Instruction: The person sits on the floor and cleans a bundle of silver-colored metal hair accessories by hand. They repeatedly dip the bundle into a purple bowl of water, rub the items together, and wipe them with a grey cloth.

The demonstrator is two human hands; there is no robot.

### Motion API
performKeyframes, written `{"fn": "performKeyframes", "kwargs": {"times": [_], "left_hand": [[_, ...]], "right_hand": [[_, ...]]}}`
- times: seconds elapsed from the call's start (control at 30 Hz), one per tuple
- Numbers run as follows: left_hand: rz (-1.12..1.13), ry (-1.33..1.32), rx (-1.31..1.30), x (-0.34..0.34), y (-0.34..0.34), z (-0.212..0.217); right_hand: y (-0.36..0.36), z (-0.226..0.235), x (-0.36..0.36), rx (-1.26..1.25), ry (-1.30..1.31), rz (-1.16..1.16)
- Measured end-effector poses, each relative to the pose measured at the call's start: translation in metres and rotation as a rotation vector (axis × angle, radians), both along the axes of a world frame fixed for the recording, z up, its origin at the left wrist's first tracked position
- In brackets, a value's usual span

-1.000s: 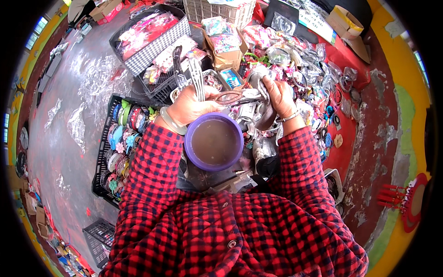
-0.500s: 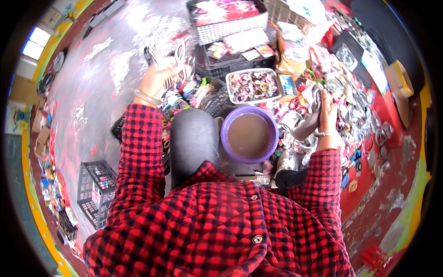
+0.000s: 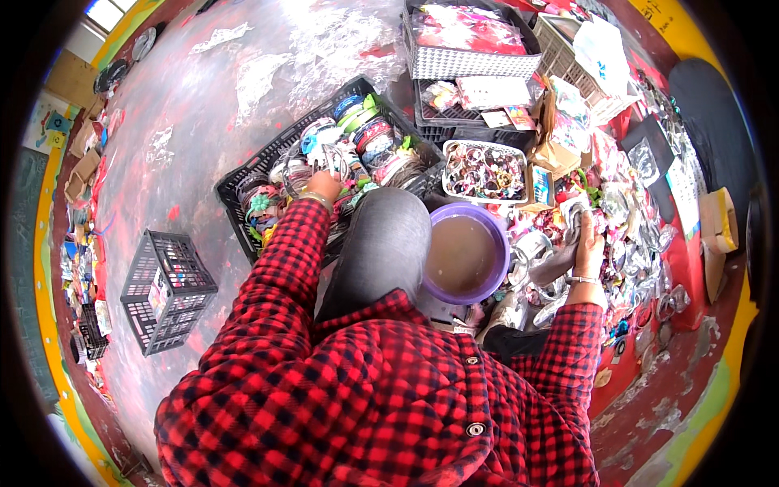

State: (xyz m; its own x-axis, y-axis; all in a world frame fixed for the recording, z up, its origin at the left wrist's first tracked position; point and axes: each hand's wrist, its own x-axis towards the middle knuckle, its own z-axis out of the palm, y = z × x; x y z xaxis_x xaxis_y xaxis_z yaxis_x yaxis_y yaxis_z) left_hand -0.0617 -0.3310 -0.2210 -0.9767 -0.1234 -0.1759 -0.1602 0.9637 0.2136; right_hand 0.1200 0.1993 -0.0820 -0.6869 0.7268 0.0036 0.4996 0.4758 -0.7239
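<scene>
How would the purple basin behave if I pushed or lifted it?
The purple basin is probably heavy for its size, since murky liquid covers its inside, though the depth can't be seen. That open liquid would likely slosh if pushed. Its smooth-looking rim might be slippery if wet.

1 black crate stands left; 1 carton, apparently cardboard, far right.

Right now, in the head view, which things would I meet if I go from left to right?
Small black crate, left hand, purple basin, right hand with grey cloth, cardboard box.
</scene>
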Motion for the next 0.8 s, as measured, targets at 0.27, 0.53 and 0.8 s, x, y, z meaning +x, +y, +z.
{"fn": "performKeyframes", "kwargs": {"times": [0.27,0.53,0.8], "left_hand": [[0.158,0.092,0.419,-0.008,0.013,-0.01],[0.072,-0.275,1.644,-0.028,0.069,0.154],[-0.485,-0.475,1.988,0.02,0.232,0.25]], "right_hand": [[-0.007,0.009,0.001,0.048,-0.065,-0.021],[-0.018,0.028,0.012,-1.158,0.581,0.045],[-0.002,0.036,0.014,-1.515,1.088,0.355]]}}
